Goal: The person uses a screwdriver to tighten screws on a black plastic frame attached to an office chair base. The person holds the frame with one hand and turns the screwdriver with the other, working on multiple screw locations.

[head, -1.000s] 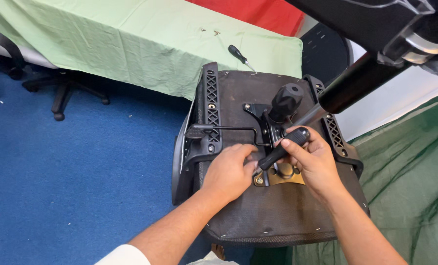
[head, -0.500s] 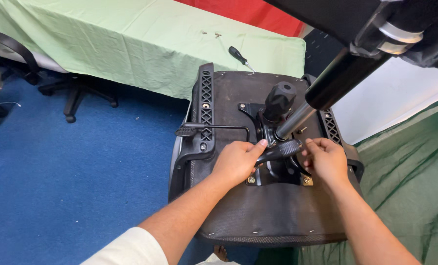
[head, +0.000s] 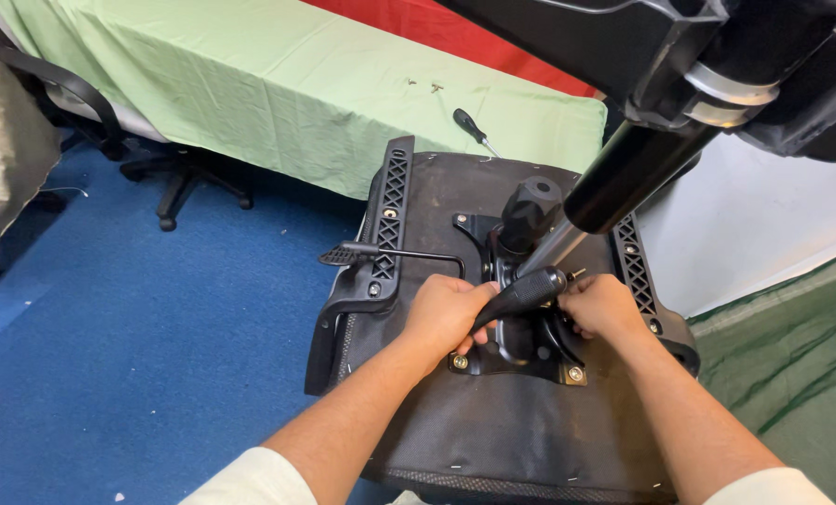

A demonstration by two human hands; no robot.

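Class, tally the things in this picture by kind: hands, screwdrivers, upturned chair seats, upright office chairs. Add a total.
Hands: 2, left hand and right hand
Screwdrivers: 1, screwdriver
Upturned chair seats: 1, chair seat
Upright office chairs: 1, office chair
Total: 5

Your left hand (head: 446, 313) and right hand (head: 605, 307) crowd the metal plate (head: 516, 351). Gas cylinder (head: 624, 178) blocks overhead right; lever rod (head: 404, 251) bars the left. Near seat underside (head: 521, 430) and blue floor (head: 137, 327) give free room.
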